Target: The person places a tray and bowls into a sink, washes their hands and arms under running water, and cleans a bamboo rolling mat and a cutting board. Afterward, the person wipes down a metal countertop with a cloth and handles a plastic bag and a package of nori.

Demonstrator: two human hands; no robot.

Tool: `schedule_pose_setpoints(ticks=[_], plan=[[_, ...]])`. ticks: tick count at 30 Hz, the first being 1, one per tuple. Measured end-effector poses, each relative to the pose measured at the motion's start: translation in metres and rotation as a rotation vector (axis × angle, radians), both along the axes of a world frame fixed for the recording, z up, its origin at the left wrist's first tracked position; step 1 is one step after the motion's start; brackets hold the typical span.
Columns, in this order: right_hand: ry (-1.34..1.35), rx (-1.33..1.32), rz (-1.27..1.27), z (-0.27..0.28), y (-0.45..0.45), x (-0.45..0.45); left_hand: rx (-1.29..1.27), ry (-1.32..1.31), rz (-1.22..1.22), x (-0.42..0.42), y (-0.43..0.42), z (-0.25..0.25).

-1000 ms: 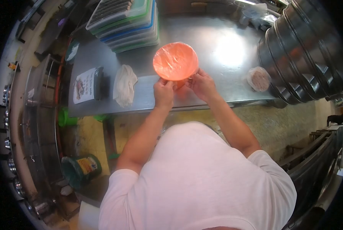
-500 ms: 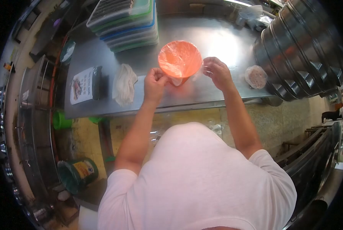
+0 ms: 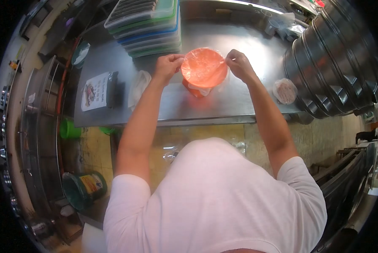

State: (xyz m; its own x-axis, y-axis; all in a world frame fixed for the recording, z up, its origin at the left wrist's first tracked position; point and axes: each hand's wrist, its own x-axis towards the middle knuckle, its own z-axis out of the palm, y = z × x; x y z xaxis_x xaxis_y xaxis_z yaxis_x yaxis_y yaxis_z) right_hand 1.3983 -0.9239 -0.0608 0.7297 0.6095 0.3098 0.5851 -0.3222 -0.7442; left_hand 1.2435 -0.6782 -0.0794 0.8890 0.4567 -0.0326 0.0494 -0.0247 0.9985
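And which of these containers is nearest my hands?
The orange container, between your left hand and right hand; the stacked containers and dark green bucket sit farther away.

shirt [image 3: 222, 198]: white | sleeves [image 3: 128, 194]: short, loose | left hand [image 3: 168, 69]: bare | right hand [image 3: 240, 66]: bare

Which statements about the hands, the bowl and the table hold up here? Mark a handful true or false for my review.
1. The left hand and right hand are on opposite sides of the orange bowl. True.
2. The stacked tubs stand right of the bowl. False: they stand to its left.
3. Clear plastic shows at the bowl. True.
4. The cloth lies fully in view. False: the left arm hides part of it.
5. A round packet lies near the metal stack. True.
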Motion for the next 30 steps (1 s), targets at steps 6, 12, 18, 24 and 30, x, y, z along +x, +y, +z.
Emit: schedule_pose_setpoints(ticks=[6,12,18,24,30], plan=[[0.075,-0.075,-0.017,0.022,0.022,0.007,0.072,0.027,-0.074,0.007,0.011,0.015],[-0.197,-0.219,0.038,0.038,0.053,0.013,0.16,0.047,-0.088,0.015,0.016,0.018],[-0.275,-0.261,0.189,0.059,0.099,-0.007,0.191,-0.018,0.014,0.013,-0.009,0.032],[-0.434,-0.238,0.428,0.073,0.092,-0.041,-0.063,-0.046,0.052,0.021,0.002,0.01],[-0.009,0.116,-0.07,0.032,-0.025,-0.001,-0.679,-0.133,0.209,0.002,-0.005,0.011]])
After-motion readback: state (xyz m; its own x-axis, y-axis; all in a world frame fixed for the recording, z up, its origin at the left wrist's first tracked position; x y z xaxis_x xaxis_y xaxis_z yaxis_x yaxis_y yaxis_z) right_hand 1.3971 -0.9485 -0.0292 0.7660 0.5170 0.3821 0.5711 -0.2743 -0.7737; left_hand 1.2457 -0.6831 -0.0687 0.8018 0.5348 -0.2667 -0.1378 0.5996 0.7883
